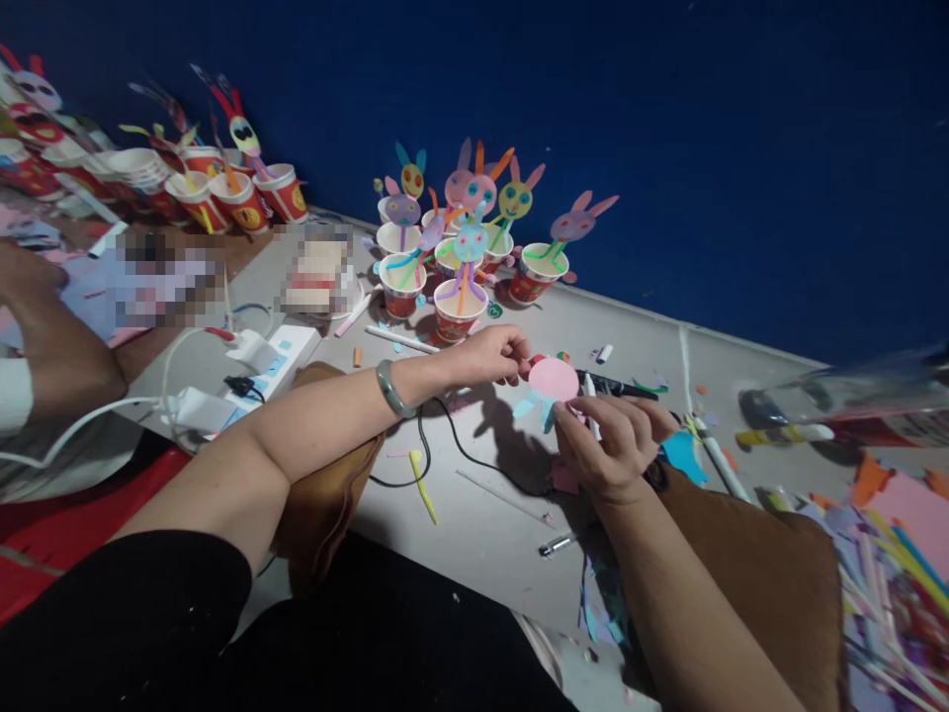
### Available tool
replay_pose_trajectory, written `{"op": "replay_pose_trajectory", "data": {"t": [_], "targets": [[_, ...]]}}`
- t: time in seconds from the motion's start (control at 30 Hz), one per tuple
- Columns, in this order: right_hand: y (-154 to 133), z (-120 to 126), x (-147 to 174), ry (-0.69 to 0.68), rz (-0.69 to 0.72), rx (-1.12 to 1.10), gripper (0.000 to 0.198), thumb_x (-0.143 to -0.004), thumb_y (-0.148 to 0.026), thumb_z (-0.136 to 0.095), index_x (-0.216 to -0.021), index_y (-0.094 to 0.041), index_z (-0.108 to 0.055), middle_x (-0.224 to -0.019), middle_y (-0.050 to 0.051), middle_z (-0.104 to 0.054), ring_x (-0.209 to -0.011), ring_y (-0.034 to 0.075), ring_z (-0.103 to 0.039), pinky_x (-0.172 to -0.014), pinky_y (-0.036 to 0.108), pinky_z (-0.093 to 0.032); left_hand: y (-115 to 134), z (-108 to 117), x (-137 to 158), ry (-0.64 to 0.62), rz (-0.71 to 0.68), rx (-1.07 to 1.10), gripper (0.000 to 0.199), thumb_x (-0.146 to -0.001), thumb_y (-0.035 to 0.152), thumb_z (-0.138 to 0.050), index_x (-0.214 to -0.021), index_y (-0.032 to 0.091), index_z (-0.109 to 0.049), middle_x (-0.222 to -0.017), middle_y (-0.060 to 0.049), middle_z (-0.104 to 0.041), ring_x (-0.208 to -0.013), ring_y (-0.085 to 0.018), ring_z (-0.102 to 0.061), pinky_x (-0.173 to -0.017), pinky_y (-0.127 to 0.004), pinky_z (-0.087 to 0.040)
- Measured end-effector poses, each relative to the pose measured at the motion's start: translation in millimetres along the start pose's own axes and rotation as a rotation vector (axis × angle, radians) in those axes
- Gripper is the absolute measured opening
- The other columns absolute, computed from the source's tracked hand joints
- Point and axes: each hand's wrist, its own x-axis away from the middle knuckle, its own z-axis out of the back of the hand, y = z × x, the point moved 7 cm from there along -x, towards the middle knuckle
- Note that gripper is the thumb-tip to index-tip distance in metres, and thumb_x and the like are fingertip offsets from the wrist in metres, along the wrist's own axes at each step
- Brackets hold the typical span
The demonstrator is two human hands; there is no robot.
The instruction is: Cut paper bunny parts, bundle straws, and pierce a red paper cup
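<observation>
A pink paper oval (553, 380) with light-blue paper ears (531, 403) at its lower edge is held up over the table. My right hand (612, 440) pinches it at the lower right, by one ear, between thumb and forefinger. My left hand (498, 356), with a bangle on the wrist, has its fingers curled together close to the oval's left edge. Whether those fingertips grip anything is hidden. Behind my hands stand several paper cups (461, 309) with rabbit-faced paper figures (471, 243) on bent pipe-cleaner-like stems.
A white power strip (278, 361) with plugs lies left, and a black cable crosses the table. A brown bag (748, 574) is under my right forearm. Paper scraps, a pen (558, 544) and a clear bottle (808, 396) lie around. Another person's arm (63, 326) rests far left.
</observation>
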Motion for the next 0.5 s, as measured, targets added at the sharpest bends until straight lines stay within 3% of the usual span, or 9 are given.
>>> {"op": "replay_pose_trajectory", "data": {"t": [0.17,0.37,0.5], "targets": [[1,-1,1,-0.028,-0.02,-0.015,0.019,-0.078,-0.013,-0.07,-0.083,-0.031,-0.07,-0.085,-0.001,-0.071,-0.077,0.016,-0.062,-0.083,0.039,-0.039,0,-1,1,0.001,0.009,0.005,0.028,-0.071,-0.012,-0.05,-0.075,0.016,-0.051,-0.059,0.007,-0.058,-0.056,-0.006,-0.057,-0.061,-0.02,-0.042],[19,-18,18,-0.248,-0.256,-0.035,0.008,-0.081,-0.024,-0.069,-0.075,-0.029,-0.069,-0.078,0.0,-0.07,-0.074,0.018,-0.061,-0.082,0.041,-0.04,2,-2,2,-0.003,0.025,0.003,0.028,-0.073,-0.012,-0.051,-0.076,0.016,-0.05,-0.057,0.008,-0.058,-0.053,-0.005,-0.056,-0.059,-0.019,-0.041],[17,-16,16,-0.214,-0.223,-0.045,0.008,-0.081,-0.022,-0.07,-0.078,-0.03,-0.069,-0.079,0.0,-0.069,-0.074,0.017,-0.06,-0.083,0.041,-0.038,3,-2,3,-0.015,0.017,-0.004,0.027,-0.074,-0.012,-0.051,-0.076,0.016,-0.05,-0.057,0.008,-0.058,-0.054,-0.004,-0.056,-0.059,-0.018,-0.041]]}}
